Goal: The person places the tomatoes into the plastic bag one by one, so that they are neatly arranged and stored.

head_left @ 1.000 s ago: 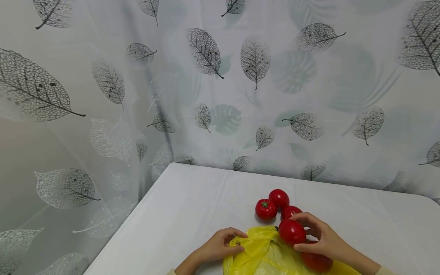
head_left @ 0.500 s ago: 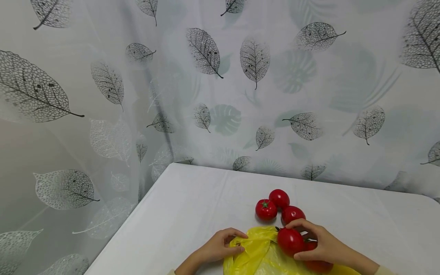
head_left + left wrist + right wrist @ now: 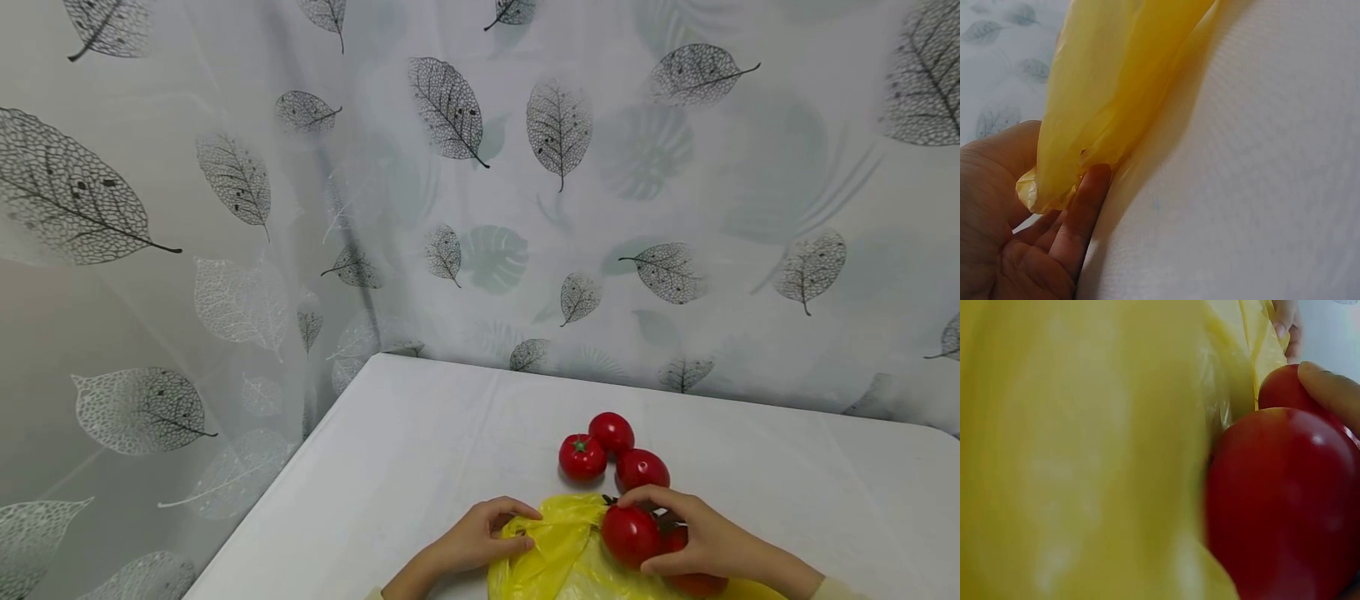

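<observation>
Lower in the head view than a second ago, the glossy, rounded red tomato (image 3: 630, 535) sits bottom right of centre by the thin, crinkled yellow plastic bag (image 3: 555, 542). Curved fingers and thumb of the right hand (image 3: 708, 535) grip it; the left hand (image 3: 478, 535) pinches the bag's edge. Up close, the right wrist view shows a second smooth tomato (image 3: 1285, 500), partly hidden from the head camera.
</observation>
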`<state>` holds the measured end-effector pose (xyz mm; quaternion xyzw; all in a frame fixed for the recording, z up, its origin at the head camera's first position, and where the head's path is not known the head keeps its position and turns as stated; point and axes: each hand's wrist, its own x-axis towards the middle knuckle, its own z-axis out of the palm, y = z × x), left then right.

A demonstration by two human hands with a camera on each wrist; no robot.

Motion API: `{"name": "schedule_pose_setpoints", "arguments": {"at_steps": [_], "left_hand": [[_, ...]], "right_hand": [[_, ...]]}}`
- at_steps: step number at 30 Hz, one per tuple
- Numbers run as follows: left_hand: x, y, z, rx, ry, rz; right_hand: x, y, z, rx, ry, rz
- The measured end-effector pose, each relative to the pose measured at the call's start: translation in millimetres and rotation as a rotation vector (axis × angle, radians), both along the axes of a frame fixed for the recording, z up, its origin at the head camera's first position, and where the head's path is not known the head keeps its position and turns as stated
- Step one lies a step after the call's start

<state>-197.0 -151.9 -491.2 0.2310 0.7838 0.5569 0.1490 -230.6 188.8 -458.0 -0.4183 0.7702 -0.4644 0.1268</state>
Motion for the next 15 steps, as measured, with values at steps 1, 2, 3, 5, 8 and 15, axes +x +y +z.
{"name": "schedule_pose_setpoints", "arguments": {"at_steps": [1,2,3,5,8,15], "left_hand": [[0.0,0.1,0.1,-0.001,-0.002,0.000],[0.1,0.1,0.2,-0.002,-0.004,0.000],[0.2,0.0,0.2,0.000,-0.008,0.001],[0.3,-0.1,0.8,0.000,-0.005,-0.001],[0.6,-0.1,1.1,0.002,-0.002,-0.001],[1.7,1.4,3.2,0.000,-0.012,0.006]], "right_hand": [[0.0,0.0,0.1,0.002,0.010,0.003],[0.1,0.1,0.3,0.005,0.014,0.008],[0.1,0.3,0.7,0.009,0.021,0.013],[-0.1,1.2,1.5,0.015,0.030,0.028],[-1.6,2.5,1.1,0.008,0.040,0.057],[-1.9,3.4,-0.5,0.004,0.064,0.059]]}}
